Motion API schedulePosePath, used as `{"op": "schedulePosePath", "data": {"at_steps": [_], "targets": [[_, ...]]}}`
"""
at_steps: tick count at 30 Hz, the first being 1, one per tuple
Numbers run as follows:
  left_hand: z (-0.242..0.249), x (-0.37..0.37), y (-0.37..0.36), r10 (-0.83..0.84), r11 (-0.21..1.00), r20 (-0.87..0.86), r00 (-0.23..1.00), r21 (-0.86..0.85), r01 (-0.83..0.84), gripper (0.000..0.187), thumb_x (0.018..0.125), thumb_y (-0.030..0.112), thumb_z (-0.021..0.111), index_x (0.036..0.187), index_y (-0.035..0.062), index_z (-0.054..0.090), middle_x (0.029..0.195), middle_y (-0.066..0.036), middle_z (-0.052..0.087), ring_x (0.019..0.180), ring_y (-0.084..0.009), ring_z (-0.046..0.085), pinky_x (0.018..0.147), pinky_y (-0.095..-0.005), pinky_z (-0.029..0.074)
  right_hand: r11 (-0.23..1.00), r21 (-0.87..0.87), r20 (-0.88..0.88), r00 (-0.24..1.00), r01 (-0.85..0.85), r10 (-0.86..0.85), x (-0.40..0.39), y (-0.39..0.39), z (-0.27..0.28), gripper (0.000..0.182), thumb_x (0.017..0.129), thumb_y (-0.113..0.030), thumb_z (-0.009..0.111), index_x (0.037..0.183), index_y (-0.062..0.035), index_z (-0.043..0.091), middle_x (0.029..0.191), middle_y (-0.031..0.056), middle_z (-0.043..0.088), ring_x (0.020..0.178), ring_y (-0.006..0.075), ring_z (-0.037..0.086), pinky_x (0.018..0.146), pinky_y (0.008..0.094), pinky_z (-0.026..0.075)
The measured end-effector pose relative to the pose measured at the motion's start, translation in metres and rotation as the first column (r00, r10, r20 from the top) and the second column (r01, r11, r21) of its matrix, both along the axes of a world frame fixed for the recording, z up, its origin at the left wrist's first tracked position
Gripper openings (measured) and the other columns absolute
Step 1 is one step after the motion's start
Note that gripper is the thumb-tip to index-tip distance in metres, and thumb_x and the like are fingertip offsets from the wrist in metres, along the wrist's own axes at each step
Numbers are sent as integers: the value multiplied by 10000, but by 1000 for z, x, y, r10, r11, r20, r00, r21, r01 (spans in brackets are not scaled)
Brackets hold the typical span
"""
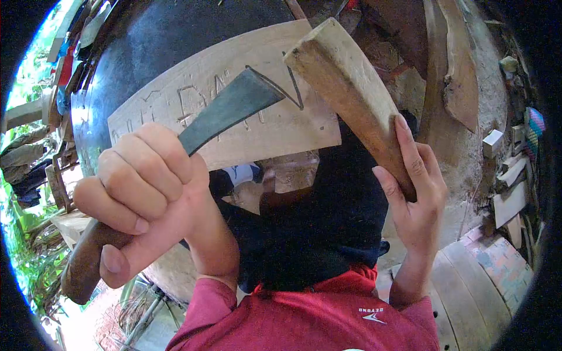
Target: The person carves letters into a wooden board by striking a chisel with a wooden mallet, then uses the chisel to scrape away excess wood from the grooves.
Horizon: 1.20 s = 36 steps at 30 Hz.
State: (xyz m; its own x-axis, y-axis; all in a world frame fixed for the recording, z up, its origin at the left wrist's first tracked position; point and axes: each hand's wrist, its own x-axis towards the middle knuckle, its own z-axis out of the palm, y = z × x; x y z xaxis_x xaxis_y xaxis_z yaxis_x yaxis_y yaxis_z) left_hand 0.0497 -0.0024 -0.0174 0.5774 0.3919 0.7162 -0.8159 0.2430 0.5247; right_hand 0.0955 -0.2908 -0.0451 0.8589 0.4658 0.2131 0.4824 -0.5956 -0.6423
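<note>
Right now my left hand (140, 193) is clenched around the wooden handle of a chisel (228, 111), whose dark blade slants up to rest its edge on the board (275, 126), just at the deep V-shaped cut near the board's right end. My right hand (415, 187) is wrapped round the lower end of a mallet (345, 88), a plain block of wood raised beside the board and tilted toward the chisel, but not touching it. The board lies on a dark round surface (152, 35), with other shallow letters showing to the left of the blade. A person in a red shirt (316, 319) sits close beneath my hands, head covered in black. I judge this to be the carving stroke itself: edge placed, mallet lifted. The next move calls for a measured tap on the handle's end, with the blade kept on its line so it does not skid across the grain.
</note>
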Motion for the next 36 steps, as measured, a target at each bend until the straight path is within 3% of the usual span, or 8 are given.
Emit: {"op": "schedulePosePath", "data": {"at_steps": [3,18,21,33,36], "targets": [[0,0,1,-4,1000,-8,1000,6,4,379,766,399,686,613,183,415,454,84,377,370,-21,254,387,-214,139,1000,-2,-43,999,-12,12,-1,-1,0,650,862,-167,793,1473,-126,573,1105,142,664,923,275,634,848,363,520],[-1,-1,-3,10,1000,-23,1000,-5,-10,358,761,401,657,615,173,422,458,73,378,376,-28,243,396,-225,134,1000,-10,-51,998,-23,22,-1,-1,3,660,863,-114,783,1484,-127,561,1100,146,662,919,274,633,845,358,520],[0,-4,-3,2,999,-37,999,34,-1,347,760,393,650,615,168,428,460,66,381,378,-32,242,398,-230,134,1000,2,-21,1000,-11,11,1,1,4,643,838,-137,803,1445,-209,605,1081,149,689,865,305,675,761,391,567],[5,0,-6,0,1000,-72,997,7,1,329,738,381,636,609,168,421,452,67,377,374,-36,239,402,-234,132,1000,-9,-15,1000,-10,10,0,0,3,633,854,-159,793,1453,-220,596,1056,149,677,854,305,669,748,400,562],[8,-1,-4,-7,1000,-101,995,25,9,323,736,377,634,607,171,421,453,68,375,376,-36,236,406,-239,132,1000,-29,-97,995,3,-6,-3,-1,7,665,858,-121,787,1484,-154,565,1076,135,657,903,276,636,832,366,526]]}}
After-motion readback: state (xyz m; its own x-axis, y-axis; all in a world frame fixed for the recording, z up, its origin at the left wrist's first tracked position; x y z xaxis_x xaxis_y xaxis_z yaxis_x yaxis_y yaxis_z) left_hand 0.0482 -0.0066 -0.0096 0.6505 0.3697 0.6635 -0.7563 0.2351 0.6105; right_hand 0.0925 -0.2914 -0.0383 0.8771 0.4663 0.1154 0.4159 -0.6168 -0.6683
